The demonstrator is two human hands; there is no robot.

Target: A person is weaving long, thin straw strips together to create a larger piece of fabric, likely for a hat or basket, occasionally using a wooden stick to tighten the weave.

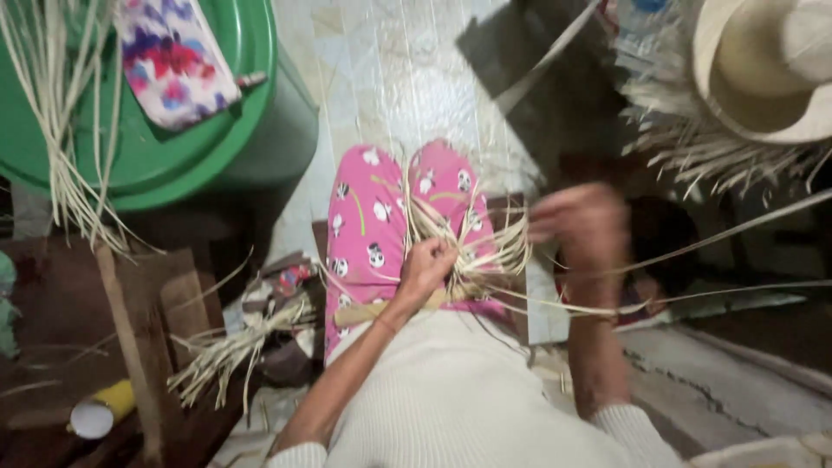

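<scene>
Straw strands [472, 247] pinched in left hand [426, 264] over pink-trousered lap; right hand [582, 227] blurred, grip unclear; green tub [217, 130] nearby.

Pale dry straw strips [472, 251] look matt and fibrous; the green plastic tub [217, 130] is smooth; the pink patterned cloth trousers [364, 225] look soft.

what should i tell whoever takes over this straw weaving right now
Left hand: closed on the woven straw bundle resting on the lap.
Right hand: blurred, raised beside the bundle among long loose strands; grip unclear.
Done: a small woven centre with strands fanning out.
Left: most strands are unwoven.
Nearby: spare straw on the floor at left, a finished straw hat at upper right.
</scene>
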